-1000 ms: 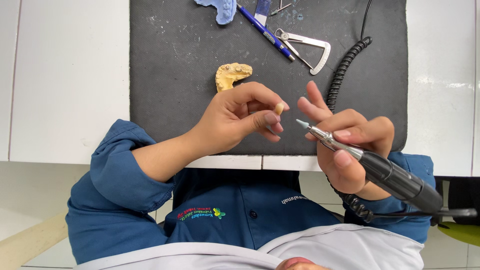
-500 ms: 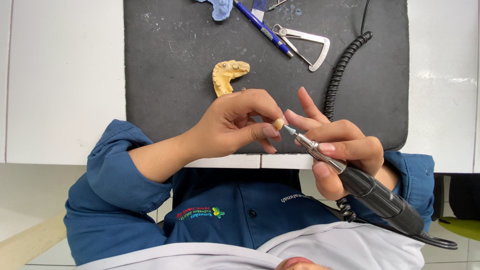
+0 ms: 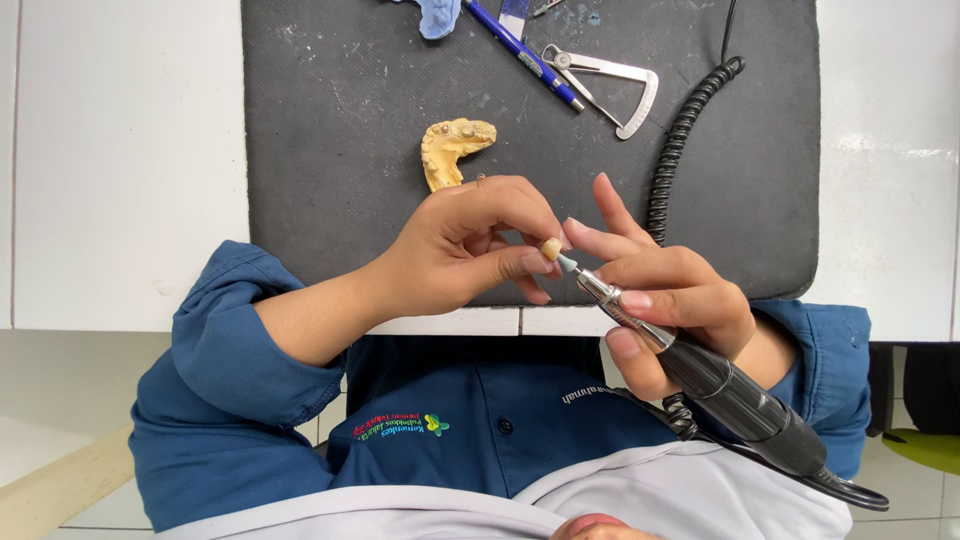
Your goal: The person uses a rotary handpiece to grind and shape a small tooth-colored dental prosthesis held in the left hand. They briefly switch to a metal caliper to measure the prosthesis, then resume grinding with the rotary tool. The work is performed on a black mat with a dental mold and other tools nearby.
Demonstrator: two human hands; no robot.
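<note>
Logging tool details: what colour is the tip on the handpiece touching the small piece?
Pale blue-grey tip on the black handpiece, clearest in the head view.

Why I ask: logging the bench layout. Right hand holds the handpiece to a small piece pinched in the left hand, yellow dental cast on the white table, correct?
No. The head view shows the yellow dental cast lying on the dark grey mat instead; the rest holds.

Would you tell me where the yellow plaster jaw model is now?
In the head view, the yellow plaster jaw model lies on the dark grey mat, just beyond the left hand.
</note>
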